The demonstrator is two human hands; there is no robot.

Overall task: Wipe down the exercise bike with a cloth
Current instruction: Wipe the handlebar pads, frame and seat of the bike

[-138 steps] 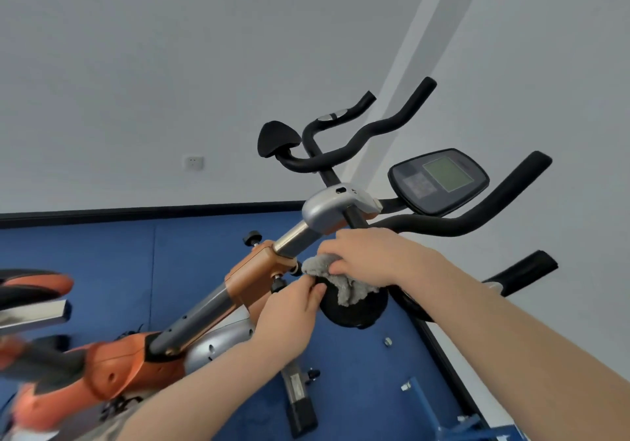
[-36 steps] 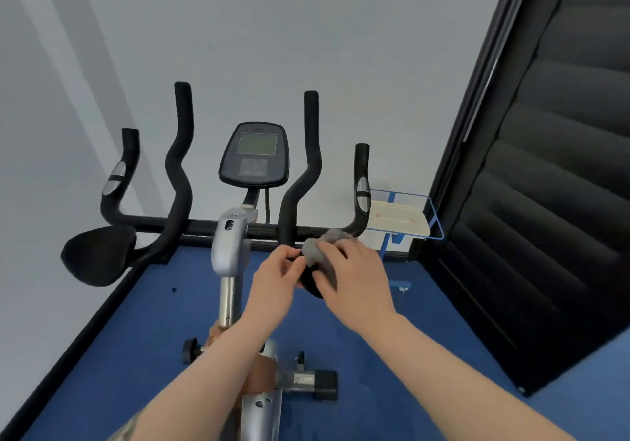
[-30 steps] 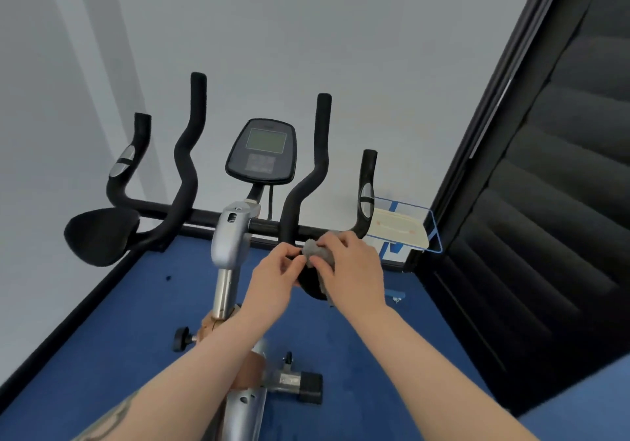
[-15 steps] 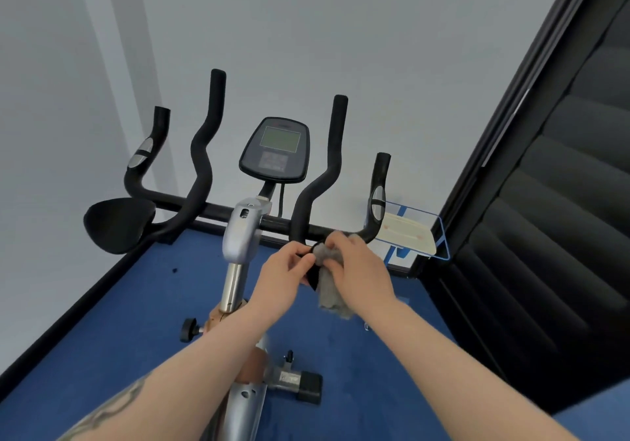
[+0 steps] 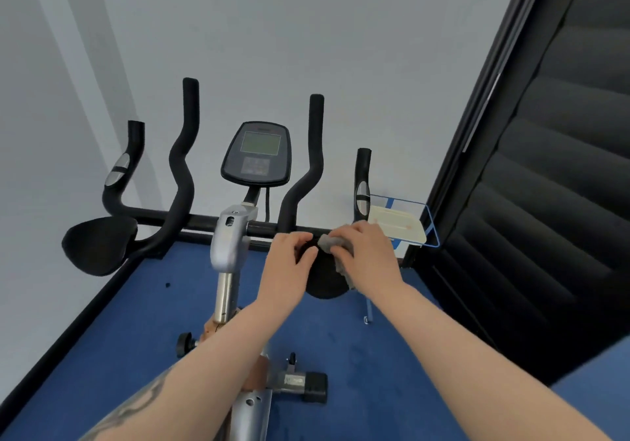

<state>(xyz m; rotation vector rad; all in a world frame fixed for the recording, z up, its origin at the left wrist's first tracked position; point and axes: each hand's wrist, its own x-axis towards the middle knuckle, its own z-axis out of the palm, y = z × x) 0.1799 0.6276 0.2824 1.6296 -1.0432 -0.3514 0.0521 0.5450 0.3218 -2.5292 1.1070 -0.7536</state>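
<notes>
Both hands: at the right elbow pad (image 5: pixel 324 280).
Right hand (image 5: pixel 368 256): clutches grey cloth (image 5: pixel 329 243) against the pad.
Left hand (image 5: pixel 289 267): beside it, fingers curled on the pad's edge.

My right hand (image 5: pixel 366 256) covers most of the cloth (image 5: pixel 329 243), and both hands hide the top of the right pad (image 5: pixel 324 282). The console (image 5: pixel 257 154) buttons are too small to read. The bike frame (image 5: pixel 250 406) runs off the bottom edge.

One exercise bike (image 5: pixel 231 236), one cloth (image 5: pixel 329 243), two hands (image 5: pixel 289 270), two elbow pads (image 5: pixel 97 244).
</notes>
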